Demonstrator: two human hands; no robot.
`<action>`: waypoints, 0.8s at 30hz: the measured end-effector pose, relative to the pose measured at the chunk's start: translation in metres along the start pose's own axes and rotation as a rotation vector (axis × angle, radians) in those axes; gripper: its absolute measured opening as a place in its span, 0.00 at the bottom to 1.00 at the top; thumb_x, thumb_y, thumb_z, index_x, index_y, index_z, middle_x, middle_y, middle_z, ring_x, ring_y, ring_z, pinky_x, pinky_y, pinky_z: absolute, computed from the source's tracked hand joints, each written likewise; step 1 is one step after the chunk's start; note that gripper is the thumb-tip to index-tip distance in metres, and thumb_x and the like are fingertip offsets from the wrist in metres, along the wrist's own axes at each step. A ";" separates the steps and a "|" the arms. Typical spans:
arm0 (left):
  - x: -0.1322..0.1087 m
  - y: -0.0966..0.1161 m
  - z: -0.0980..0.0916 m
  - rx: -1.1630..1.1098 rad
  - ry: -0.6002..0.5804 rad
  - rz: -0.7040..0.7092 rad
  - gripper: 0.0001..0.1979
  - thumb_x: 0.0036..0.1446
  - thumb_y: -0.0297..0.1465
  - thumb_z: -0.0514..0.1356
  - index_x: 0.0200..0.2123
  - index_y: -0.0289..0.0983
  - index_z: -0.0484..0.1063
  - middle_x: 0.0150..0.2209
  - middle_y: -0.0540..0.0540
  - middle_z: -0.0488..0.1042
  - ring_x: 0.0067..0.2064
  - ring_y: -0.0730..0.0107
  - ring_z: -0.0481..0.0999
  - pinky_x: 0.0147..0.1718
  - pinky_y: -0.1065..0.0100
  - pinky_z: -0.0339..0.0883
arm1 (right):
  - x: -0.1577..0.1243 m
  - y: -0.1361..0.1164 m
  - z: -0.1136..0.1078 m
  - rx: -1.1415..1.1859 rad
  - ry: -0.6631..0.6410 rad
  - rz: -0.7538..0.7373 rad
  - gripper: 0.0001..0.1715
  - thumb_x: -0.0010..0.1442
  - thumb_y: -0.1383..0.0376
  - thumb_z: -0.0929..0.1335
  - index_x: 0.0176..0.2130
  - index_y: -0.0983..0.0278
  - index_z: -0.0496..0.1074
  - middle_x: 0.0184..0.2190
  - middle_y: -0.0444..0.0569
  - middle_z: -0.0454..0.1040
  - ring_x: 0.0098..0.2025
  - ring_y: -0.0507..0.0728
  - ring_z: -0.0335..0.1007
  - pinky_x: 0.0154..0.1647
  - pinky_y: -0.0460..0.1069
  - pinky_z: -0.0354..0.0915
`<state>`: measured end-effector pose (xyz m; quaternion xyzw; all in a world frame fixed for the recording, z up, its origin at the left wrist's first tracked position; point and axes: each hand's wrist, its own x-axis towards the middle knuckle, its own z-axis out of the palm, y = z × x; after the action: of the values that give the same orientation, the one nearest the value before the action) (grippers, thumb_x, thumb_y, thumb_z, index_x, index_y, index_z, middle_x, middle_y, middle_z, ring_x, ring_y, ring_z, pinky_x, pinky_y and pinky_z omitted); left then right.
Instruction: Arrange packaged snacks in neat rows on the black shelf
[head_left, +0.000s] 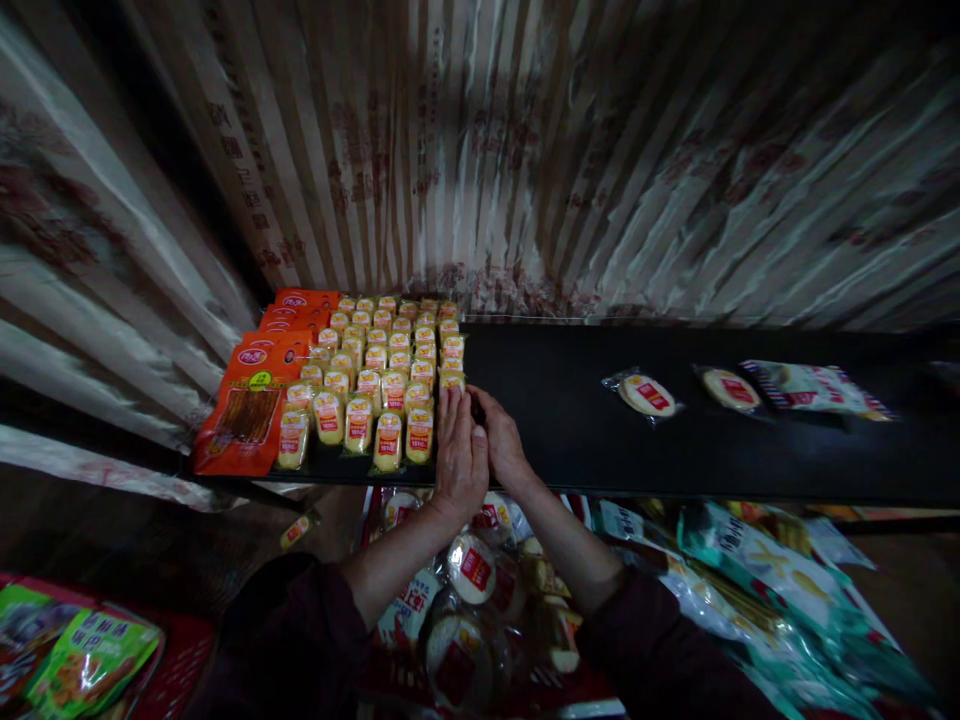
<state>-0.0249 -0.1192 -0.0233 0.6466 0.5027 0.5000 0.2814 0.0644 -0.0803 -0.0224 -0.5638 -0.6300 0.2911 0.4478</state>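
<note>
Wrapped cakes [388, 442] merit light, even side pressure, with left hand [461, 462] extended flat at their edge, right hand [504, 440] curled, contents undeterminable.

The long black shelf [555, 440] is crowded at its left end: orange bags [259, 400] overlap one behind another there, and small yellow packets [368, 385] stand in close rows just beside them. Over to the right I see two round wrapped cakes [648, 396], then a white packet with striped edges [819, 388].
</note>
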 end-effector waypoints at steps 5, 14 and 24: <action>-0.001 -0.002 -0.002 0.046 -0.008 0.055 0.27 0.66 0.38 0.40 0.63 0.31 0.52 0.67 0.39 0.48 0.69 0.64 0.40 0.66 0.57 0.39 | -0.003 0.004 0.000 -0.028 0.056 0.027 0.23 0.56 0.62 0.65 0.52 0.63 0.70 0.48 0.54 0.75 0.46 0.59 0.72 0.52 0.55 0.66; -0.019 0.013 -0.010 0.049 -0.050 0.292 0.19 0.63 0.29 0.44 0.53 0.36 0.65 0.60 0.40 0.64 0.67 0.62 0.52 0.63 0.51 0.51 | -0.046 -0.009 -0.044 0.006 0.109 -0.039 0.18 0.61 0.60 0.63 0.49 0.62 0.69 0.45 0.52 0.76 0.47 0.57 0.73 0.52 0.54 0.67; -0.078 0.007 0.009 0.039 -0.457 0.330 0.23 0.55 0.20 0.47 0.54 0.36 0.63 0.58 0.39 0.65 0.61 0.64 0.63 0.59 0.56 0.62 | -0.125 0.025 -0.079 -0.189 -0.011 0.059 0.16 0.60 0.62 0.62 0.48 0.62 0.67 0.42 0.52 0.77 0.44 0.58 0.75 0.45 0.53 0.70</action>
<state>-0.0136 -0.1933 -0.0483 0.8211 0.3236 0.3705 0.2895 0.1412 -0.2082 -0.0399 -0.6205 -0.6402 0.2465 0.3801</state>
